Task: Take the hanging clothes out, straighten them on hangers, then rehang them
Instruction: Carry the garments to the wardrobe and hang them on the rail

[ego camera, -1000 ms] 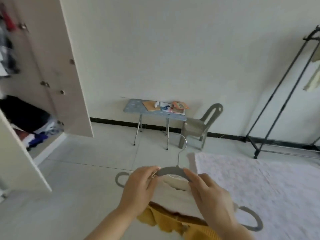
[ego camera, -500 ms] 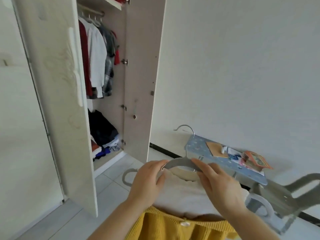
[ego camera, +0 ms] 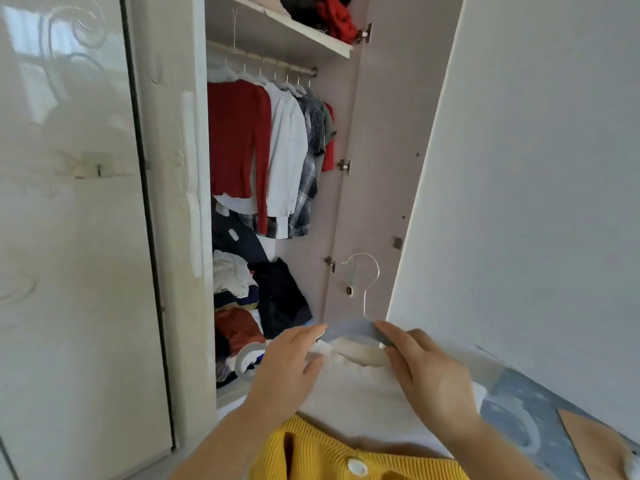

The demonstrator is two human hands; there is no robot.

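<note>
- Holding a grey hanger point(ego camera: 349, 330) level in front of an open wardrobe, the person has both hands on it, one on each side of its metal hook point(ego camera: 371, 271).
- The left hand point(ego camera: 287, 367) has its fingers point(ego camera: 313, 332) curled in, pinching the hanger's left arm together with the collar edge of the garment.
- The right hand point(ego camera: 431, 375) grasps the hanger's right arm, with the forefinger lying along the top and the thumb underneath by the collar.
- A cream sweater point(ego camera: 356, 393) hangs on the hanger, with its neck opening just below the hook.
- A yellow knit cardigan point(ego camera: 311, 455) with a white button point(ego camera: 356, 466) lies over the lower part of the sweater, at the bottom edge of the view.
- The hanger's looped left end point(ego camera: 246, 356) sticks out past the left hand.
- Inside the wardrobe a rail point(ego camera: 263, 58) carries a red long-sleeved top point(ego camera: 235, 140), a white shirt point(ego camera: 287, 150) and a plaid shirt point(ego camera: 310, 188), side by side.
- The shelf point(ego camera: 287, 31) above the rail holds more bundled clothes, some of them red.
- Below the hanging clothes sits a loose pile of clothes point(ego camera: 263, 299).
- At lower right a blue bench point(ego camera: 519, 407) stands against the white wall point(ego camera: 536, 168), with a brown card point(ego camera: 588, 441) lying on it.
</note>
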